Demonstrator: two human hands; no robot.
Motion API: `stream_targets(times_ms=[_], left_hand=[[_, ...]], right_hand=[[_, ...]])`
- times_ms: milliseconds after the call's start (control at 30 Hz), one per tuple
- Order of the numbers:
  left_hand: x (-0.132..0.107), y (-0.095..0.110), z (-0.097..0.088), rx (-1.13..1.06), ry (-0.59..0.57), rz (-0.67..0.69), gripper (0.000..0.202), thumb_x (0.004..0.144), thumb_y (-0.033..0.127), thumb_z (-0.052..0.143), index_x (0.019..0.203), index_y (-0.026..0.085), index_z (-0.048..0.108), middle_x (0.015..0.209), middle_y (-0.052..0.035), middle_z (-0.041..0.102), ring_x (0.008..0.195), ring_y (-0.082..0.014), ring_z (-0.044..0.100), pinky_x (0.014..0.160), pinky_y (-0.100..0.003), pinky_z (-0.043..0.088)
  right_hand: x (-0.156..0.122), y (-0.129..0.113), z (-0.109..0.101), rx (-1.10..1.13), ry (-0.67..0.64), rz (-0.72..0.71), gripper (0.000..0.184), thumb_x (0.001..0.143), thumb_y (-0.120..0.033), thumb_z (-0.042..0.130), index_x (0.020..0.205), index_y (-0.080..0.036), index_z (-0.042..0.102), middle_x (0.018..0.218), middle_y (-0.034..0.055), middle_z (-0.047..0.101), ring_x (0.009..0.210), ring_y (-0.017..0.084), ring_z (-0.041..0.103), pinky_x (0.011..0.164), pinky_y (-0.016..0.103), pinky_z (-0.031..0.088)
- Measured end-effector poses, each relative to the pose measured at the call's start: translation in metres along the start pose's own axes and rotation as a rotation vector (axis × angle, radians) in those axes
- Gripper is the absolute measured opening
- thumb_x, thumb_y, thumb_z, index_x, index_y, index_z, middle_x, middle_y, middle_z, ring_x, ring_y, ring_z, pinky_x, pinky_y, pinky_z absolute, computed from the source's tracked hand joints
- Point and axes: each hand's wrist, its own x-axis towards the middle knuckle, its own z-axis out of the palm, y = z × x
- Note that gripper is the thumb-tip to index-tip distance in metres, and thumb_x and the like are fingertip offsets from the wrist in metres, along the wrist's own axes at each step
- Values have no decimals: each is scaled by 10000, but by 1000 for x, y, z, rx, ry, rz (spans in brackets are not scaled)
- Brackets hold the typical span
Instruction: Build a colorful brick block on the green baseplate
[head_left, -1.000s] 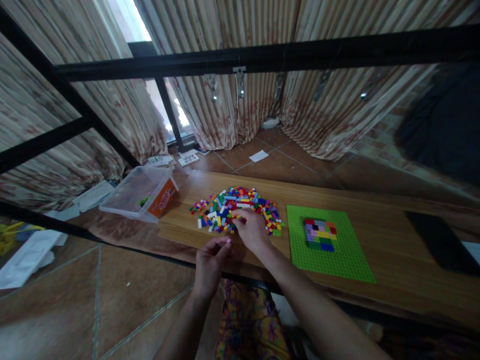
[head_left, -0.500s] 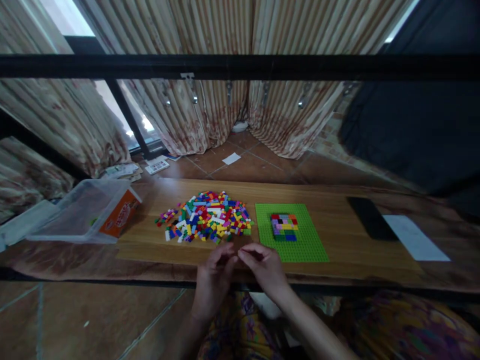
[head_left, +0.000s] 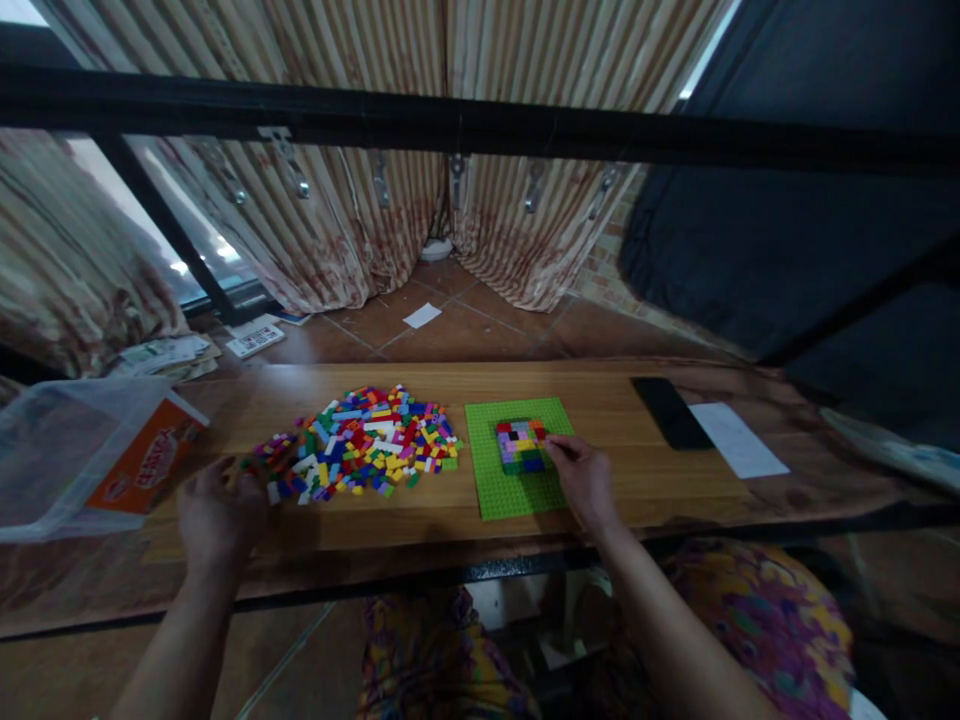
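Observation:
My right hand (head_left: pixel 585 478) is pinched, its fingertips at the right side of a small build of coloured toy bricks (head_left: pixel 519 447). Whatever is between those fingertips is too small to make out. Under the build lies a green studded baseplate (head_left: pixel 491 497). My left hand (head_left: pixel 221 508) is at the left end of a loose pile of toy bricks (head_left: pixel 375 440), fingers bent, with a gap between thumb and fingers. Small dark pieces lie close to its fingertips.
A clear plastic box (head_left: pixel 67 440) with an orange label stands at the left. On the right lie a black flat object (head_left: pixel 671 413) and a white sheet (head_left: pixel 739 440). A dark bar (head_left: pixel 480 125) crosses beyond the wooden board (head_left: pixel 420 525).
My hands have parted from together at the board's front edge: the left moved to the pile's left end, the right to the brick build. The view has shifted to the right.

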Motion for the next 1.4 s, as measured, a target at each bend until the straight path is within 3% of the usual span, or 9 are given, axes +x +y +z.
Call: stream_targets(times_ms=[133,333,467,700,1000,1400], left_hand=[[12,3,13,53,-40,26,357,797,162,504,1110,56,640,1078,-178,638,1120,-336,522,947,-484,446],[13,15,16,-1,-82,39,344,861,235,464,1116,91,646,1152,-126,622,1038,-257,555,923,-382,455],[10,18,15,-21,-128,23,330,867,201,456,1122,127,652,1198,-94,624,1013,-226,577,905,-337,458],[4,17,15,-104,-179,123,324,903,215,404,1117,153,639,1205,-75,640,1006,-196,588,869,-289,450],[4,13,17,-148,-134,102,308,885,234,427,1089,149,643,1158,-82,654,1011,-195,594,913,-288,449],[4,15,15,-98,-142,100,314,896,252,423,1094,147,642,1137,-78,654,955,-195,588,827,-271,452]], right_hand=[[1,-1,8,-94,35,-5,294,761,-438,643,843,-179,757,899,112,753,816,255,684,788,394,510],[2,1,9,-179,61,-12,300,776,-429,622,859,-174,758,918,116,748,824,255,677,793,387,495],[2,2,11,-188,70,-22,311,782,-429,611,867,-167,755,908,119,750,819,260,680,769,383,498],[1,0,13,-179,75,-51,309,780,-426,615,876,-168,754,901,119,757,812,258,690,773,389,511],[3,5,13,-28,50,-23,283,766,-402,635,880,-162,735,891,114,759,813,245,703,790,395,539],[5,10,18,8,58,-27,332,771,-389,622,989,-151,700,921,115,754,847,239,702,791,379,541]])
